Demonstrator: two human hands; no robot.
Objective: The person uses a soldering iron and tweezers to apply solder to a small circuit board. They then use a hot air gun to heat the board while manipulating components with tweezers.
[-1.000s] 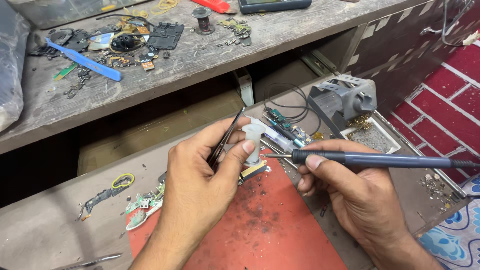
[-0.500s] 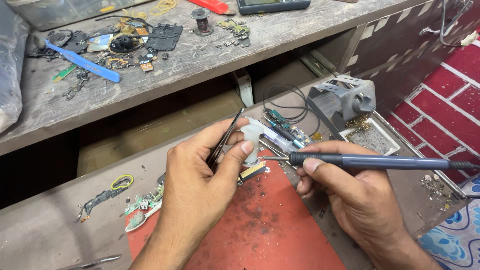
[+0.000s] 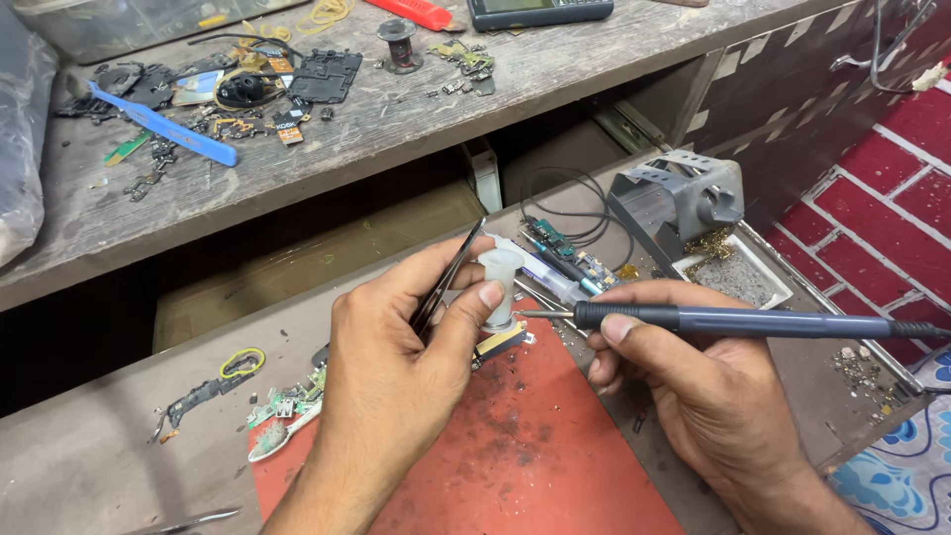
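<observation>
My left hand grips black tweezers between the fingers, and its thumb presses a small white spool that stands over a little circuit part on the red work mat. My right hand holds a dark blue soldering iron level. The iron's thin metal tip points left and ends beside the base of the spool, close to my left thumb.
A grey soldering iron stand with a sponge tray sits behind my right hand. Green circuit boards and black wire lie near the spool. The upper shelf holds a blue pry tool and several phone parts. Scraps lie left of the mat.
The soldering iron tip has edged slightly left toward the spool's base. Both hands otherwise hold their places.
</observation>
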